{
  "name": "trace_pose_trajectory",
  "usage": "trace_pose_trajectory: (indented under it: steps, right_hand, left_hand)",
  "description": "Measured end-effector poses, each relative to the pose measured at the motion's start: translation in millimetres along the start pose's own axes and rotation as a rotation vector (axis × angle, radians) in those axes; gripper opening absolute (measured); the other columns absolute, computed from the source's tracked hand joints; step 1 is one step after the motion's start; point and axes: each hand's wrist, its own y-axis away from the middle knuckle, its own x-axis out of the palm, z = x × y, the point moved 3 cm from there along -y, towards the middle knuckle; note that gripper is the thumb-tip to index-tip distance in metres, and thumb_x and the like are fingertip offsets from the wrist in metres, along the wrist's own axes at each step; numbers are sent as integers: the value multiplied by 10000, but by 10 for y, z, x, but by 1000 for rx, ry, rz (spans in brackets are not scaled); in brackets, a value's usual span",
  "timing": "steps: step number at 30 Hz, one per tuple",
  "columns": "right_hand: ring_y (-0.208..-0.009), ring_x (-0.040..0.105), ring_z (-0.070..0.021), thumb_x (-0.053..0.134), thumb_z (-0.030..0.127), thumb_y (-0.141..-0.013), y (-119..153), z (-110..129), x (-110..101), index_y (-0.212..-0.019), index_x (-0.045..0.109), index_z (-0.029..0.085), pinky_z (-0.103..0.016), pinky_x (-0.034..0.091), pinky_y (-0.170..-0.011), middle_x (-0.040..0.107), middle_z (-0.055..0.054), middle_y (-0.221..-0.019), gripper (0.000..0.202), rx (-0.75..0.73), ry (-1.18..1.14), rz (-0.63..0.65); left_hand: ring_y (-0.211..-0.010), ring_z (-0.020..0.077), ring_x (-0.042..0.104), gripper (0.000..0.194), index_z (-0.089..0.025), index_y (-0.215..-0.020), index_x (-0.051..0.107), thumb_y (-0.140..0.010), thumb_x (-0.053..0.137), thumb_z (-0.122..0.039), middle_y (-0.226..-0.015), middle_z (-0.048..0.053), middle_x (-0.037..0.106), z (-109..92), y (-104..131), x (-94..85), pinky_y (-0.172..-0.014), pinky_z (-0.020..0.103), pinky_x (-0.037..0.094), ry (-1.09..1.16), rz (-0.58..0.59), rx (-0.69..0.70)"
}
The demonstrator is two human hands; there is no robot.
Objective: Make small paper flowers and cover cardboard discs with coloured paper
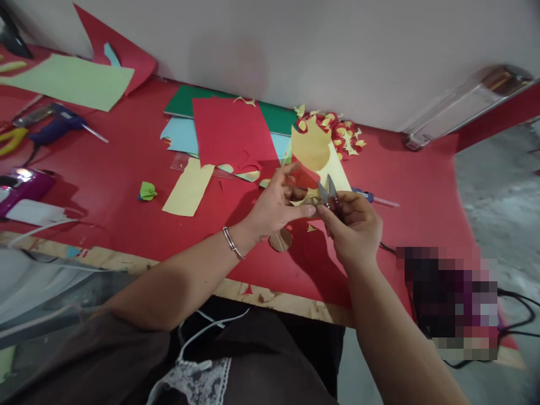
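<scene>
My left hand (pixel 280 202) pinches a small yellow paper piece (pixel 312 197) between thumb and fingers, above the red tabletop. Close beside it on the right, my right hand (pixel 354 225) is wrapped round small metal snips (pixel 328 190), whose two blades point up and away, slightly apart. The fingertips of both hands nearly meet at the paper. Beyond the hands lie a yellow sheet with scalloped cuts (pixel 311 143) and a heap of red and yellow scraps (pixel 337 129). A round brownish disc (pixel 280 240) is just below my left hand.
A red sheet (pixel 232 135) covers green and blue sheets. A yellow strip (pixel 188 188) and a small green paper piece (pixel 147 191) lie to the left. Farther left are a blue glue gun (pixel 63 124) and a purple device (pixel 27 188). A clear tube (pixel 455 112) leans at the right wall.
</scene>
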Motion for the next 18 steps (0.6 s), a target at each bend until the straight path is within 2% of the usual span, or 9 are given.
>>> trace_pose_trajectory:
  steps: [2, 4, 7, 12, 14, 18]
  right_hand:
    - [-637, 603, -136, 911, 439, -831, -1, -2, 1, -1018, 684, 227, -250, 452, -505, 653, 0, -816, 362, -21, -3, -47]
    - [-630, 595, -133, 904, 443, -835, 2, -4, 7, -1024, 689, 228, -248, 439, -494, 645, 0, -811, 358, -21, -22, -62]
    - [-631, 590, -135, 906, 454, -833, 13, -18, 23, -1048, 700, 233, -248, 429, -485, 646, -2, -810, 371, 6, -58, -54]
    - [-587, 529, -118, 906, 452, -837, 33, -45, 16, -1065, 717, 237, -253, 418, -505, 601, 34, -738, 365, 29, -98, -28]
    - [-573, 492, -115, 883, 459, -858, 29, -51, -8, -1066, 735, 232, -259, 401, -523, 573, 47, -694, 341, 42, -63, 11]
    - [-592, 452, -114, 865, 498, -863, 7, -47, -67, -1009, 776, 207, -264, 354, -557, 547, 44, -660, 338, 77, 66, 136]
  left_hand:
    - [-871, 150, 730, 608, -189, -1216, 622, -697, 916, -71, -918, -3, 739, 105, 13, 53, -868, 301, 570, 161, -78, -121]
    - [-859, 146, 745, 395, -168, -1023, 651, -725, 891, -74, -904, 12, 764, 188, 32, 124, -873, 300, 575, 275, -102, -212]
    - [-843, 135, 755, 213, -154, -877, 686, -765, 853, -85, -860, 10, 774, 241, 42, 194, -905, 297, 580, 360, -111, -238]
    - [-858, 126, 744, 156, -157, -869, 699, -798, 834, -131, -887, -1, 772, 186, 6, 125, -894, 301, 591, 306, -193, -139]
    - [-842, 123, 734, 182, -166, -901, 689, -806, 844, -163, -887, -12, 758, 132, -19, 55, -844, 292, 601, 242, -225, -57]
    - [-811, 118, 735, 235, -166, -926, 682, -793, 874, -196, -883, -9, 756, 62, -59, -37, -804, 275, 615, 139, -219, 69]
